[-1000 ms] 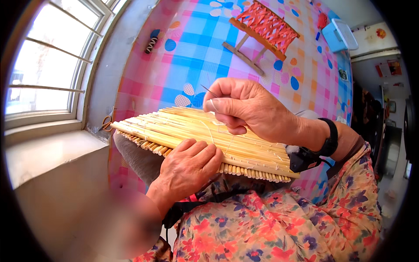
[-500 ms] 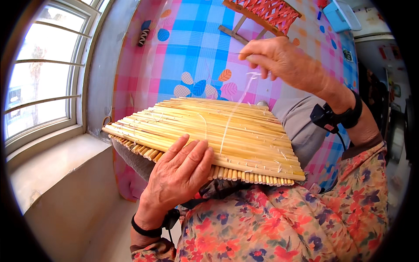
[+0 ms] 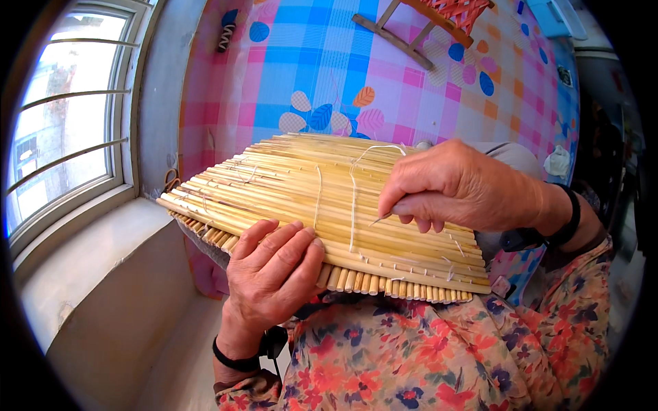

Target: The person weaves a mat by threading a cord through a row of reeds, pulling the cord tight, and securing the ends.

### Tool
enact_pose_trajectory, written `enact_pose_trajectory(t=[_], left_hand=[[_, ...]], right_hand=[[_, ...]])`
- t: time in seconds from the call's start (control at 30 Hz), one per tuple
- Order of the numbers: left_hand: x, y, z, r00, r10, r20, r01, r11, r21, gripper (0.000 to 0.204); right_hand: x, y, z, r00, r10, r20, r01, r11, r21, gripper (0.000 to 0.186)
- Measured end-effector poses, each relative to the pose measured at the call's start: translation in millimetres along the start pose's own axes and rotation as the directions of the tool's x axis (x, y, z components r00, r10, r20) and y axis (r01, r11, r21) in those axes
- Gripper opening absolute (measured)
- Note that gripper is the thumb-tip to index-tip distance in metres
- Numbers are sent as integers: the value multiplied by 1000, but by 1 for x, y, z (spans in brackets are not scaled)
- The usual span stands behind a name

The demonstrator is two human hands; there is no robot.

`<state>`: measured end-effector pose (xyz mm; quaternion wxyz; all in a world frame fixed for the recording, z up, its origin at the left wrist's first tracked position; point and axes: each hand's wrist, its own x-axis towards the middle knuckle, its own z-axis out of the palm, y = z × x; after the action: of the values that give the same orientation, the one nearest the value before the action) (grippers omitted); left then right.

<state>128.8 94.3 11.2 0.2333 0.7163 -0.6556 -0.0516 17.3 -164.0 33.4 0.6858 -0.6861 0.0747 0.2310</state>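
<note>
A mat of straw-coloured stalks (image 3: pixel 274 179), sewn with white stitches, lies across my lap. My left hand (image 3: pixel 271 277) holds its near edge, fingers laid over the top stalks and thumb out of sight. Above the mat's right half, my right hand (image 3: pixel 456 188) pinches a thin needle (image 3: pixel 379 221) that points down and left toward the stalks. White thread (image 3: pixel 353 198) rises from near the front edge, loops over the mat and passes behind my right hand. Another short thread (image 3: pixel 319 195) lies to its left. Cut stalk ends (image 3: pixel 373 283) show beneath the near edge.
A barred window (image 3: pixel 75 103) and pale sill (image 3: pixel 82 257) stand at my left. Beyond the mat spreads a checked, leaf-patterned sheet (image 3: pixel 301 75). On it are a wooden stool with red webbing (image 3: pixel 439 17), a dark striped object (image 3: pixel 226 34) and a light blue container (image 3: pixel 555 20).
My right hand has come down from high above the mat to just over it. The thread, taut before, now hangs slack in a loop. My left hand stays at the near edge.
</note>
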Motion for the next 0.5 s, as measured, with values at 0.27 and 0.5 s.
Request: enact_pose_trajectory(t=[0.27, 0.5], left_hand=[[1, -2, 3, 1000, 8, -27, -8, 1000, -14, 19], [1, -9, 2, 999, 16, -41, -17, 1000, -17, 24]], right_hand=[[6, 21, 18, 977, -208, 49, 214, 961, -177, 8], [11, 26, 17, 939, -342, -35, 316, 898, -307, 10]])
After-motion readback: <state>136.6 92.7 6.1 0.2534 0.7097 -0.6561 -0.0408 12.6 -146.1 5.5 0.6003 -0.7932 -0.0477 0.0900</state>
